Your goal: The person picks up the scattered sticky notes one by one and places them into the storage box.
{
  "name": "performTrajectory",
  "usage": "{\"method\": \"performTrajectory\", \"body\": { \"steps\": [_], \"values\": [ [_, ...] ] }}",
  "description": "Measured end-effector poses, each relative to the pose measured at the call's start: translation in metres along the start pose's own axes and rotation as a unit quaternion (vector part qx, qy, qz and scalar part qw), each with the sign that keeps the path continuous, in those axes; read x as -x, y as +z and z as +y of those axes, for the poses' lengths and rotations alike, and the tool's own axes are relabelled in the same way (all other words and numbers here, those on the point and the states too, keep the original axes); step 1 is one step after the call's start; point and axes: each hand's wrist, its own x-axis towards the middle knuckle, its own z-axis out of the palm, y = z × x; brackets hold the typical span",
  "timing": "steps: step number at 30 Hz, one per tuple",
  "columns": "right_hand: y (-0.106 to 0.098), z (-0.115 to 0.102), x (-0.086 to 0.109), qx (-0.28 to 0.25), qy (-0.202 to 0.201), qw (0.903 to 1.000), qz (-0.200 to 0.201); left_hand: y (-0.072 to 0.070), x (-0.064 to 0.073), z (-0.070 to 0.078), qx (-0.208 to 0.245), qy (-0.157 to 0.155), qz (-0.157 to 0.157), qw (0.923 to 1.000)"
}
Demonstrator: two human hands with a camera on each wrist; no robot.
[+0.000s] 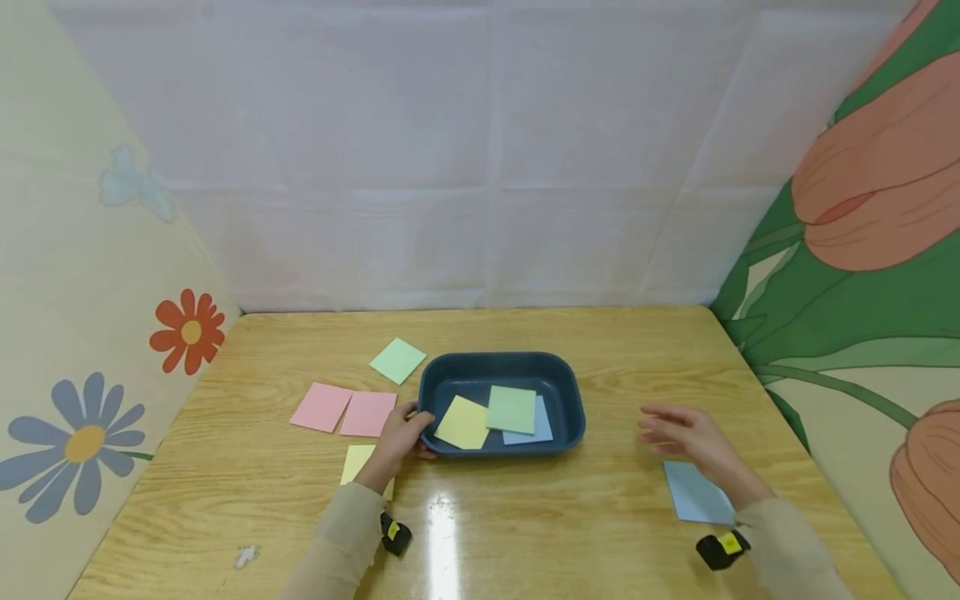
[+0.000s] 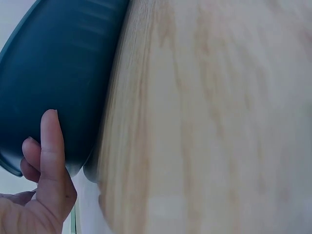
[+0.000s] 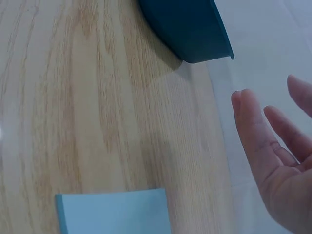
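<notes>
My left hand (image 1: 399, 438) grips the left end of a dark blue plastic bin (image 1: 501, 367), thumb at the rim and fingers against the outer wall (image 2: 63, 63). Inside the bin lie a yellow sticky note pad (image 1: 459, 423), a green one (image 1: 512, 408) and a blue one (image 1: 546, 423) partly under the green. Right of the bin my right hand (image 1: 693, 442) hovers over the table with nothing in it, fingers loosely extended. Just below that hand, another blue pad (image 1: 693, 493) rests on the wood, its thick edge showing in the right wrist view.
Left of the bin, two pink pads (image 1: 321, 407) lie side by side on the wooden table (image 1: 570, 525). A green pad (image 1: 397, 360) lies behind them, and a yellow pad (image 1: 357, 460) is partly covered by my left hand. A small white scrap (image 1: 246, 557) sits at the front left.
</notes>
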Motion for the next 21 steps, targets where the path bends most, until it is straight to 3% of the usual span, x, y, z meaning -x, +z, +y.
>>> {"method": "performTrajectory", "body": {
  "steps": [5, 12, 21],
  "values": [
    [-0.005, 0.005, 0.005, -0.024, 0.000, 0.9997, 0.004, 0.000, 0.001, 0.000, -0.003, 0.001, 0.003, 1.0000],
    [-0.011, 0.012, 0.011, -0.010, 0.001, 0.9998, 0.017, 0.001, 0.002, 0.001, -0.001, 0.000, 0.002, 1.0000],
    [-0.018, 0.016, 0.017, -0.007, 0.033, 0.9989, 0.032, 0.000, 0.002, 0.001, -0.003, 0.000, 0.001, 1.0000]
  ]
}}
